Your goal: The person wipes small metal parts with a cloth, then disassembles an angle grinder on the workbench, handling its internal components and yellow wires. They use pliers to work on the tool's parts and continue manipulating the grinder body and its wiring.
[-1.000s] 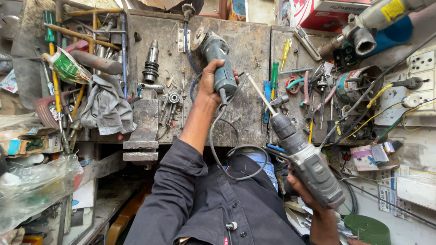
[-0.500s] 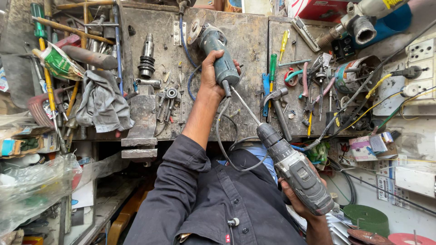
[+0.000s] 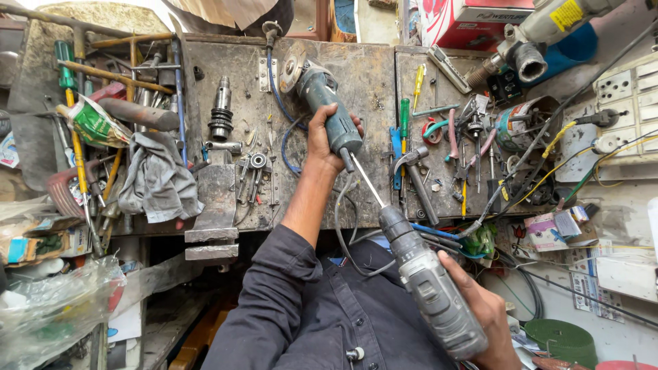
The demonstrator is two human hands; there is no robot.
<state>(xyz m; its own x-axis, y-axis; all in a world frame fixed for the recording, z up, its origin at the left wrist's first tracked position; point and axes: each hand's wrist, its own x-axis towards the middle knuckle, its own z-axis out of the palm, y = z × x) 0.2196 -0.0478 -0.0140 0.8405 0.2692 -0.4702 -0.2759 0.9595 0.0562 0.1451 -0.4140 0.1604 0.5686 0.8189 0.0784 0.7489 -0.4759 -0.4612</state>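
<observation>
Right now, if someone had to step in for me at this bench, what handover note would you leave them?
Left hand: gripped round the body of the teal angle grinder, which lies on the metal bench top, disc end away from you.
Right hand: holding the grey power drill, its long bit touching the grinder's rear end by the cord.
Done: both tools in hand, bit lined up.
Left: whether the bit has engaged anything cannot be seen. Hammer and screwdrivers lie just right of the grinder.
</observation>
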